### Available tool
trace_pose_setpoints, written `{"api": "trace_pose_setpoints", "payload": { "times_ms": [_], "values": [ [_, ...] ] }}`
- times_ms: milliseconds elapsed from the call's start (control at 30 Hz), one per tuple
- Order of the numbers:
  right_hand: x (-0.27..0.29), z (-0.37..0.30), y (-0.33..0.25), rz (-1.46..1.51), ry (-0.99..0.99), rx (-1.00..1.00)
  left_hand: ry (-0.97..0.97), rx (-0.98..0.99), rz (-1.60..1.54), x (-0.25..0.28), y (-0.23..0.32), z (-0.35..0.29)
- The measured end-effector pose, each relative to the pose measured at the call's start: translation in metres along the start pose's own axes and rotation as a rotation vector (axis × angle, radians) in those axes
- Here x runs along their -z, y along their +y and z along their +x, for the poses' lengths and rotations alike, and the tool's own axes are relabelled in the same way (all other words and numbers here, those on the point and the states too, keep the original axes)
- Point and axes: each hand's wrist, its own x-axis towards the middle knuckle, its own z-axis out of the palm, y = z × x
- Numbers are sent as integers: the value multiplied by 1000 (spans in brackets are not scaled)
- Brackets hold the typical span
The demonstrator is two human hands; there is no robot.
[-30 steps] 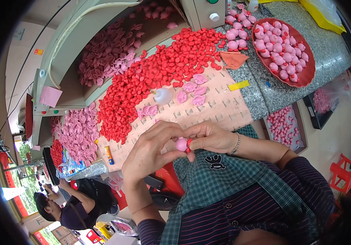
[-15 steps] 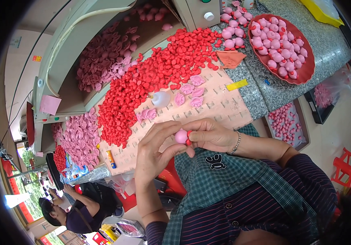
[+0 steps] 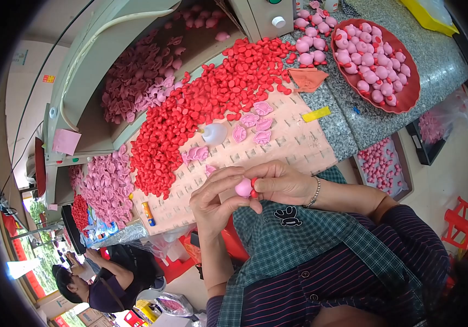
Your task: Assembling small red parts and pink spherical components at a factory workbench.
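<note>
Pink ball piece (image 3: pixel 242 187): held between both hands, in front of the apron (image 3: pixel 294 237) and near the front edge of the peach mat (image 3: pixel 294 147).
Red part (image 3: pixel 254 187): against the right side of the ball; how firmly it is seated cannot be told.
Left hand (image 3: pixel 212 200): fingers curled and thumb bent about the ball, gripping its pink side.
Right hand (image 3: pixel 288 184): thumb and fingers pinching at the red part.
Step in hand: apparently, fitting or pressing red to pink.
Left-hand grip: should be steady but light, to avoid denting or marking the ball, which may be soft.
Right-thumb pressure: best applied straight toward the ball; a sideways push could skew the red part.
White bottle (image 3: pixel 214 133): on the mat, beside the red pile (image 3: pixel 190 114); if it holds adhesive, keep fingertips clean.
Alignment check: advisable before release, since the fingers partly hide the joint.
</note>
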Motion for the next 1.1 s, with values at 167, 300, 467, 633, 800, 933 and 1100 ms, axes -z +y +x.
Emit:
{"api": "trace_pose_setpoints", "payload": {
  "times_ms": [167,300,467,633,800,933,1100],
  "values": [
    [5,0,2,8,1,-4,-35,-64,186,2,9,8],
    [2,0,1,37,30,4,-21,-75,211,-3,11,9],
    [7,2,3,36,41,8,40,-136,414,-9,15,10],
    [11,3,6,56,81,-4,-4,-212,568,-9,23,14],
    [12,3,5,125,39,2,-1,-168,544,-11,24,14],
    [8,1,-1,168,-2,4,32,-134,497,-10,20,12],
    [5,1,0,64,33,-5,36,-166,503,-10,20,12]
  ]
}}
